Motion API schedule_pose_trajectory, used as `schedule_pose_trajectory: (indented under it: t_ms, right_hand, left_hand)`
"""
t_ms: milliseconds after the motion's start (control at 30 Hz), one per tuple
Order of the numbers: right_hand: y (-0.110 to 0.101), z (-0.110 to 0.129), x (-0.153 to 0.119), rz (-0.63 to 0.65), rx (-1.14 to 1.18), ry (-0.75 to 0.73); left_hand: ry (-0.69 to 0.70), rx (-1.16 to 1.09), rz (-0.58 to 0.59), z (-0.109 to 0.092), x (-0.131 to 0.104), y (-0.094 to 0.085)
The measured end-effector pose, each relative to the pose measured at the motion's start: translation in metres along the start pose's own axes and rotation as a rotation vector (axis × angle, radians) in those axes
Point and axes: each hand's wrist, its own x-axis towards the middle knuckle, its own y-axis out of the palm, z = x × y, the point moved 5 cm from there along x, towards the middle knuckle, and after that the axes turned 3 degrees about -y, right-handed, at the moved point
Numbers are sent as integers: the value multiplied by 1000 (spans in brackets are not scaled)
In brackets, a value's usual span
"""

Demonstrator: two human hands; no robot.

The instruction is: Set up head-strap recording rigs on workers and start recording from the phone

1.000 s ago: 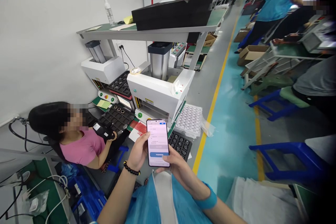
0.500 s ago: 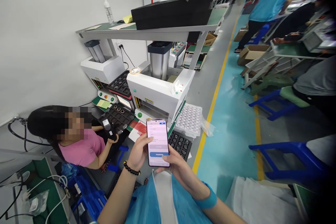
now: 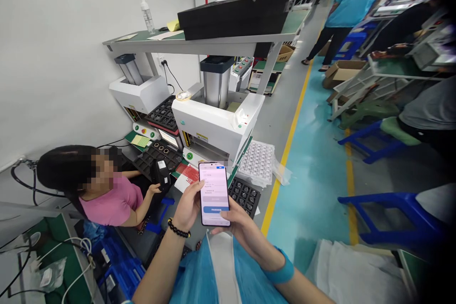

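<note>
A phone (image 3: 214, 194) with a lit, pinkish screen is held upright between both hands, in front of my blue and white clothing. My left hand (image 3: 188, 206) grips its left edge, thumb over the screen; a black bead bracelet is on that wrist. On the phone's lower right side is my right hand (image 3: 244, 225), its thumb on the screen near a blue button. A blue band circles the right wrist. Beyond the phone stands a white press machine (image 3: 213, 126), and a black tray (image 3: 244, 195) with round parts lies just right of the phone.
At the left a seated person in pink (image 3: 114, 199) holds a black item (image 3: 161, 175). Clear plastic trays (image 3: 257, 161) lie beside the press. Blue stools (image 3: 395, 213) and a walkway with yellow lines are on the right. A person in blue (image 3: 356, 0) stands farther back.
The seated person's black item has turned and moved slightly right. The standing person in blue has shifted left, with one leg out over the yellow line. My left thumb has moved slightly up the screen.
</note>
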Motion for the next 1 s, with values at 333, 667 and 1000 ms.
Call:
schedule_pose_trajectory:
  t_ms: [333, 667, 1000]
  right_hand:
    - [-1, 0, -1, 2, 4, -7]
    - [-2, -3, -2, 2, 8, -2]
    - [-2, -3, -4, 3, 2, -12]
  left_hand:
    - [-33, 88, 32, -5, -5, 5]
    - [4, 48, 15, 1, -3, 1]
    - [-23, 95, 31, -2, -8, 4]
